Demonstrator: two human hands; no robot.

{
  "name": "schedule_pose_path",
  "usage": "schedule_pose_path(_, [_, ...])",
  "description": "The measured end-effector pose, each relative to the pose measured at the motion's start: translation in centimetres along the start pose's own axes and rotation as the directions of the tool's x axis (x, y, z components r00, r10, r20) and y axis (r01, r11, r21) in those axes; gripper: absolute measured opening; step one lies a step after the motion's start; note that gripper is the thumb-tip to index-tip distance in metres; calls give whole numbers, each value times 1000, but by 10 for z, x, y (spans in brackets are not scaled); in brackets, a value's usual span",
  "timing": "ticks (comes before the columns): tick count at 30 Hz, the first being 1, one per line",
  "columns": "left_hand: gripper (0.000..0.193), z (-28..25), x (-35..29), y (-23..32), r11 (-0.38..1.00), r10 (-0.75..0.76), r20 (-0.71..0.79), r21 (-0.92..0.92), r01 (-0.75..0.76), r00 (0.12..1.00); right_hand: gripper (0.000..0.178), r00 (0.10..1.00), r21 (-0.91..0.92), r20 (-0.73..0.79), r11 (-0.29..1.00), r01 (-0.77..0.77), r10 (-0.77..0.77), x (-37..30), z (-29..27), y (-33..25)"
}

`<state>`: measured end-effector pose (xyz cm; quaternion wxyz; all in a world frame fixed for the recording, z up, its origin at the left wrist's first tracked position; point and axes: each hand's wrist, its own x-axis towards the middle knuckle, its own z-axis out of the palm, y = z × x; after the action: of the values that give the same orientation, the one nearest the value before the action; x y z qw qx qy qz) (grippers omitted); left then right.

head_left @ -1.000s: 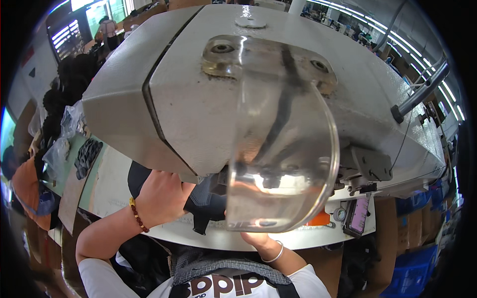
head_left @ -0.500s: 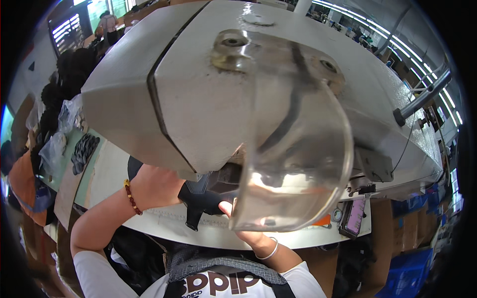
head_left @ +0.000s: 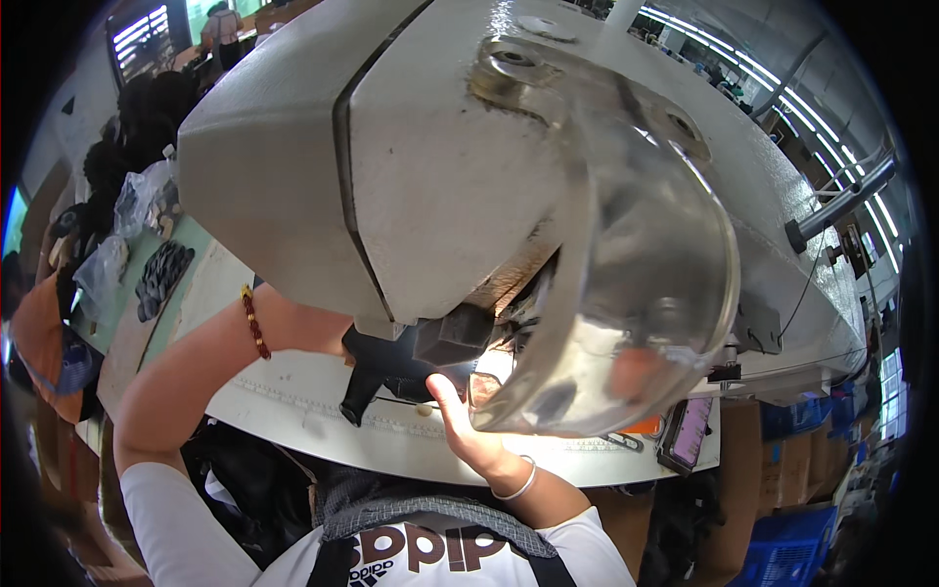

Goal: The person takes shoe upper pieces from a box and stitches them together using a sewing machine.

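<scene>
A large off-white sewing machine head (head_left: 450, 186) fills the upper middle. A curved clear plastic guard (head_left: 655, 264) sticks out from its front. Beneath the head lies a black fabric piece (head_left: 393, 364) with a narrow tab hanging toward me. My left hand (head_left: 328, 328) reaches in at the piece's left end; its fingers are hidden behind the machine head and the fabric. To the right of the piece is my right hand (head_left: 469, 430), its thumb stretched upward close to the fabric edge. Its other fingers show only partly, blurred behind the guard's edge.
A ruler strip runs along the front of the pale tabletop (head_left: 323, 411). A pink-and-black case (head_left: 688, 433) lies at its right end. Dark bundled pieces (head_left: 164, 279) and clear plastic bags (head_left: 103, 274) sit at the left. Blue crates (head_left: 787, 548) and cardboard boxes (head_left: 807, 460) stand lower right.
The view has shifted, so the machine head appears farther right. The black piece's tab sits lower left relative to the head. More of my right hand shows, its thumb now raised and apart.
</scene>
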<state>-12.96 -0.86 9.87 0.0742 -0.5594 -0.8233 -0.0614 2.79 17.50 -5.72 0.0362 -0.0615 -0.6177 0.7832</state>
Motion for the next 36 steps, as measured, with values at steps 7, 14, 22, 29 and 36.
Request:
schedule_pose_path(7, [63,-7,22,-26,991,25,138,-137,-5,990,20,663,-805,594,-347,482,-456,-4,-12,-3])
schedule_pose_path(14, [63,-13,37,-42,975,48,237,-223,7,970,27,538,-819,498,-166,549,-680,8,-42,-37])
schedule_pose_path(22, [64,-18,48,-52,964,70,290,-267,11,955,24,375,-726,686,-627,283,-624,29,-51,-28])
schedule_pose_path(29, [65,-18,53,-57,957,79,313,-290,16,946,13,476,-864,441,-216,455,-761,22,-36,-42])
schedule_pose_path(36, [65,-20,54,-59,955,89,330,-295,14,940,14,410,-836,532,-385,390,-741,25,-36,-44])
